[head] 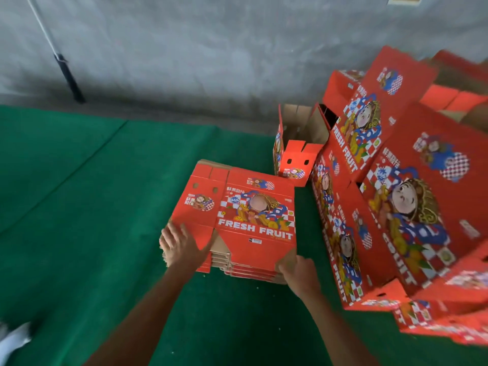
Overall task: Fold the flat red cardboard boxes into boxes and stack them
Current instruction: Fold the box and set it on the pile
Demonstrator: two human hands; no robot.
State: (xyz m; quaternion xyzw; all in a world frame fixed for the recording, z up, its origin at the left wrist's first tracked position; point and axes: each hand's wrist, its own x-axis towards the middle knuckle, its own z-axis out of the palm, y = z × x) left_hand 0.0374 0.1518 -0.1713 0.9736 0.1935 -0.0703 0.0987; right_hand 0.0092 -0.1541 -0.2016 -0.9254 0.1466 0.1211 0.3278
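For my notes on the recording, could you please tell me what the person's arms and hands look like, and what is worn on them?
Both forearms are bare as far as the picture shows: no sleeves or cuffs in view. The left hand and the right hand wear no gloves, and I can see no watch, bracelet or ring, though the picture is somewhat blurred.

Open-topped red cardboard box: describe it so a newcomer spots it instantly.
On the green carpet, beyond the stack of flat red cardboard boxes, stands one open-topped red cardboard box left of the folded red boxes. Only it shows its brown inside.
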